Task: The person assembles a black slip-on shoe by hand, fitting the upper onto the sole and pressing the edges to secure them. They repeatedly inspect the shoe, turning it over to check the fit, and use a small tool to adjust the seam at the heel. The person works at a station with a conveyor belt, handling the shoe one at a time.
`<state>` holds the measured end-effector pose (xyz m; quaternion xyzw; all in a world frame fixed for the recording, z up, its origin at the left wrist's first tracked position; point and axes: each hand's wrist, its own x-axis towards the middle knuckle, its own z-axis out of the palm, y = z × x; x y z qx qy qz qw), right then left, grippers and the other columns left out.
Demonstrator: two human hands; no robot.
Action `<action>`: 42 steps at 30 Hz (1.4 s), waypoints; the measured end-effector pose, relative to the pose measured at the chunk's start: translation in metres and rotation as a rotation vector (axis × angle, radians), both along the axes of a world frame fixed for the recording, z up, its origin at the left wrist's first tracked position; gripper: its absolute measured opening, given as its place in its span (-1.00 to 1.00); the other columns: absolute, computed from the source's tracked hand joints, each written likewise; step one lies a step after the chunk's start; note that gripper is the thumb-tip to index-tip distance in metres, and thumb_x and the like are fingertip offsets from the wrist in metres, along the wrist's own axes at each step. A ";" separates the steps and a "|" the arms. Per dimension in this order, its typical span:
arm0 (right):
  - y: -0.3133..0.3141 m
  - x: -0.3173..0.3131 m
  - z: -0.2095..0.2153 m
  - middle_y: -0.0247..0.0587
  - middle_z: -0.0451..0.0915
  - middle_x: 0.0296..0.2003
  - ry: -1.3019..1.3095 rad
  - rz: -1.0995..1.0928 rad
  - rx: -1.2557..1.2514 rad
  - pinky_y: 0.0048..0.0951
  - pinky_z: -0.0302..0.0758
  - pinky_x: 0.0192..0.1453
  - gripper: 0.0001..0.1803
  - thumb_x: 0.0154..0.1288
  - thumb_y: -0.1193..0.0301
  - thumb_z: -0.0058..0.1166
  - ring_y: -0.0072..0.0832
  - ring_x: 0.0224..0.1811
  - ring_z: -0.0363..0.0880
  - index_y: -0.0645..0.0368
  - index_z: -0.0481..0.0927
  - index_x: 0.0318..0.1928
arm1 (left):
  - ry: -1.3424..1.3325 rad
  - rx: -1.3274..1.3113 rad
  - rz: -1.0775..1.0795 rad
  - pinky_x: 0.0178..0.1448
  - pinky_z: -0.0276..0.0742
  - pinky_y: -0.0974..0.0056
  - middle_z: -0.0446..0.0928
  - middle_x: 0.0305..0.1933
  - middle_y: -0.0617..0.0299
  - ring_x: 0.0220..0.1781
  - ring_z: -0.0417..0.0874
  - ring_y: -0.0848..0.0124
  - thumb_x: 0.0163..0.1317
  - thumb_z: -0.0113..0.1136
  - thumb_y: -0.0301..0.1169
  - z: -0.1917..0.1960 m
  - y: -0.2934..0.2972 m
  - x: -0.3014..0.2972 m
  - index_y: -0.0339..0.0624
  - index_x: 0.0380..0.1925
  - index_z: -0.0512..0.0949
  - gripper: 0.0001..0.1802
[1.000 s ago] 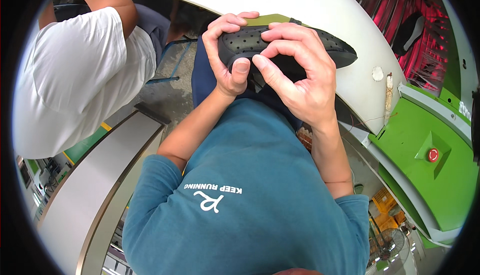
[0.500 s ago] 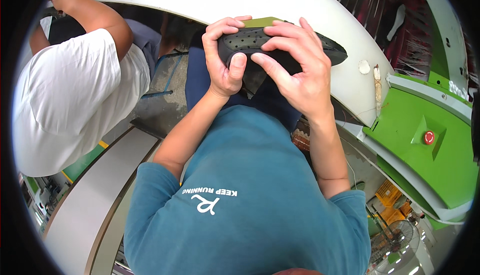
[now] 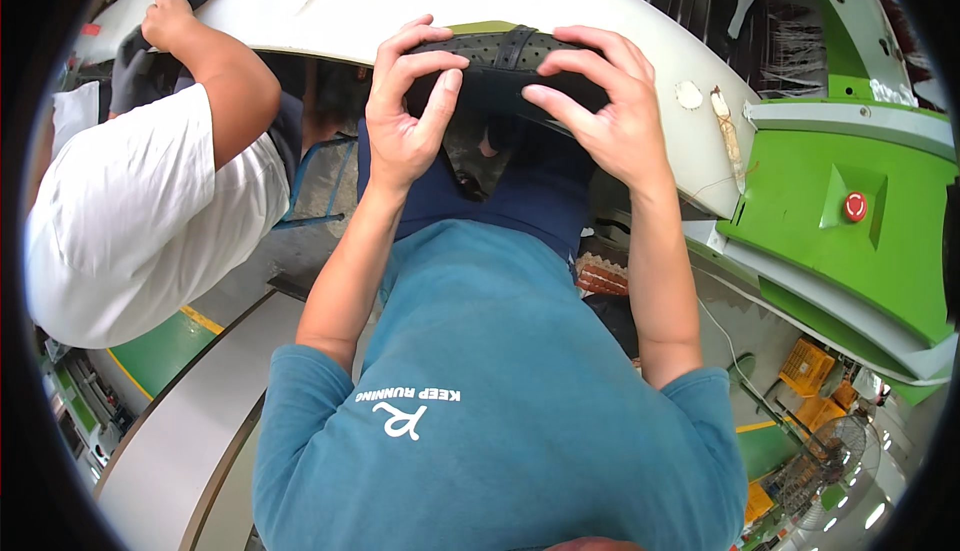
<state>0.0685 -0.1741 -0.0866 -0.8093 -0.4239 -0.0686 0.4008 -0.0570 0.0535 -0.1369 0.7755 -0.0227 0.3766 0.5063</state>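
White curved workbench (image 3: 620, 11), green machine (image 3: 850, 221) beside; both hands' grip pinching black perforated piece (image 3: 505, 56).

Co-worker's arm (image 3: 215, 81) blocks left; green machine (image 3: 850, 221) crowds right; centre bench (image 3: 600, 1) open.

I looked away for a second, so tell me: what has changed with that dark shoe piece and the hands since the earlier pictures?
The dark perforated shoe piece has been turned to lie more level and moved up, over the edge of the white curved table. The left hand and right hand have spread apart to grip its two ends. Nothing was let go. The co-worker's hand has come to rest on the table. The green machine is unchanged.
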 end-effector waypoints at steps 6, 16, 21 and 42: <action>0.011 0.000 -0.007 -0.47 0.78 0.14 -0.060 -0.020 0.017 -0.06 0.17 0.57 -0.70 0.22 0.05 0.60 -0.31 0.29 0.65 -0.10 0.84 -0.19 | 0.049 -0.046 0.064 0.62 0.42 0.04 0.72 0.28 0.03 0.51 0.63 0.12 0.34 0.61 -0.45 0.001 -0.006 0.004 -0.16 -0.07 0.78 -0.78; 0.017 0.013 -0.003 -0.35 0.81 0.15 -0.099 0.046 -0.051 -0.10 0.49 0.45 -0.68 0.21 0.12 0.62 -0.23 0.26 0.73 -0.02 0.86 -0.13 | 0.001 -0.023 0.121 0.37 0.60 0.15 0.70 0.08 0.10 0.23 0.72 0.22 0.29 0.63 -0.42 0.004 -0.007 0.012 -0.16 -0.15 0.80 -0.81; 0.021 0.018 -0.009 -0.33 0.83 0.07 0.056 0.088 0.038 -0.13 0.53 0.41 -0.78 0.14 0.24 0.64 -0.25 0.22 0.74 0.00 0.88 -0.26 | -0.037 -0.101 0.103 0.39 0.58 0.13 0.70 0.02 0.16 0.21 0.69 0.21 0.24 0.62 -0.42 -0.003 -0.009 0.016 -0.12 -0.21 0.79 -0.83; 0.021 0.051 0.010 0.06 0.75 0.33 0.499 0.126 -0.104 -0.30 0.60 0.44 -0.74 0.22 0.45 0.69 -0.34 0.30 0.73 0.26 0.83 -0.18 | -0.102 -0.188 0.181 0.38 0.59 -0.03 0.67 0.07 0.21 0.26 0.60 0.04 0.13 0.62 -0.20 -0.026 -0.009 0.018 0.12 -0.24 0.81 -0.79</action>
